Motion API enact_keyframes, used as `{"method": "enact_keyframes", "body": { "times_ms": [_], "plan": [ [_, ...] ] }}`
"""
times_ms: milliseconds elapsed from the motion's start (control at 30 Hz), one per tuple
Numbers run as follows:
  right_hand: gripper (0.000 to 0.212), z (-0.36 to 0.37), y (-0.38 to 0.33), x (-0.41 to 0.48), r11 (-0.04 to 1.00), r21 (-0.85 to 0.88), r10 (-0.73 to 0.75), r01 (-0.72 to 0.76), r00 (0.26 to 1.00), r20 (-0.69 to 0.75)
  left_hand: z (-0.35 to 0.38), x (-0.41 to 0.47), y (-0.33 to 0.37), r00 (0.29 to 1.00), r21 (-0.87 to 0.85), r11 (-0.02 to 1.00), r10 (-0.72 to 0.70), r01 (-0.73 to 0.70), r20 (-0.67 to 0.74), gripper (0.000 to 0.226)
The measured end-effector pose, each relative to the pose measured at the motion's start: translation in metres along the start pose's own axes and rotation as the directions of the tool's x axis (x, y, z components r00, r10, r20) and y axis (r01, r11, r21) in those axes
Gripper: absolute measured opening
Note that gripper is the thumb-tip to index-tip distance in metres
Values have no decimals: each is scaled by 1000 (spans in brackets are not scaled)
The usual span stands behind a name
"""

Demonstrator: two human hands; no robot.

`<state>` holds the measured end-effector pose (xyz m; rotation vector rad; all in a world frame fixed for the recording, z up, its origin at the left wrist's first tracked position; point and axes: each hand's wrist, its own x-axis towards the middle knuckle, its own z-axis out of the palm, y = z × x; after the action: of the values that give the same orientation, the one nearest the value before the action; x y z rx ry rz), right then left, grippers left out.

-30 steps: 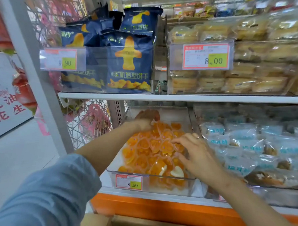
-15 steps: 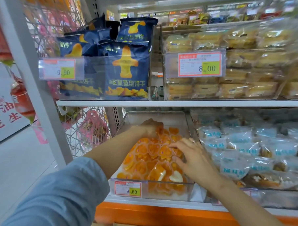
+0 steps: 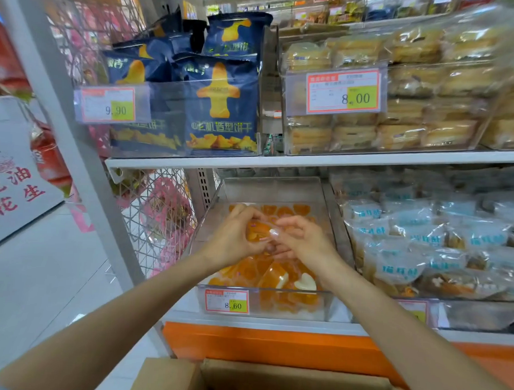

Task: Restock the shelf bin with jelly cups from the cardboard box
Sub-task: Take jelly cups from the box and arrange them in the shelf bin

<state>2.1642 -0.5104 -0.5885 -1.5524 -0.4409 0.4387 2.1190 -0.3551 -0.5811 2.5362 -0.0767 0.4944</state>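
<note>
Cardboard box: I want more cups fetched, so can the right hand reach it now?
Probably yes: the cardboard box lies open below the shelf with nothing between, though the right hand is busy holding a jelly cup.

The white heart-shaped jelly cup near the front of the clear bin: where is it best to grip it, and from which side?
Likely pinch its two rounded sides, coming from above and from the front. The white heart-shaped cup lies on top of the orange cups, outline facing up, just behind the bin's front wall, which blocks a level approach.
</note>
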Motion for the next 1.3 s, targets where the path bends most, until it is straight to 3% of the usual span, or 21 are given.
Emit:
{"method": "enact_keyframes", "body": {
  "times_ms": [200,467,567,633,733,833,1167,1300],
  "plan": [
    [25,-6,13,4,999,-28,16,-18,998,-62,-16,-16,2,969,-21,1000,17,-13,247,67],
    [29,8,19,9,995,-75,-65,63,998,-23,-25,-12,6,876,244,957,20,-156,481,76],
    [24,8,18,10,993,-79,-85,84,996,-15,-24,-8,-2,883,228,969,-26,-92,469,71],
    [22,2,20,13,960,-256,-122,110,992,-28,-23,-8,-12,905,210,977,-66,-26,421,69],
    [32,-7,30,16,714,-683,-83,158,986,142,-19,-8,-30,922,247,969,-93,-3,375,69],
    [51,-8,40,14,548,-820,87,165,964,252,-12,-5,-41,930,308,951,-121,9,346,71],
    [33,-7,44,15,586,-804,91,104,977,193,5,4,-52,895,465,885,-200,-11,400,72],
    [36,-7,44,17,646,-758,30,93,989,147,5,3,-53,886,484,874,-202,-28,417,75]
  ]
}}
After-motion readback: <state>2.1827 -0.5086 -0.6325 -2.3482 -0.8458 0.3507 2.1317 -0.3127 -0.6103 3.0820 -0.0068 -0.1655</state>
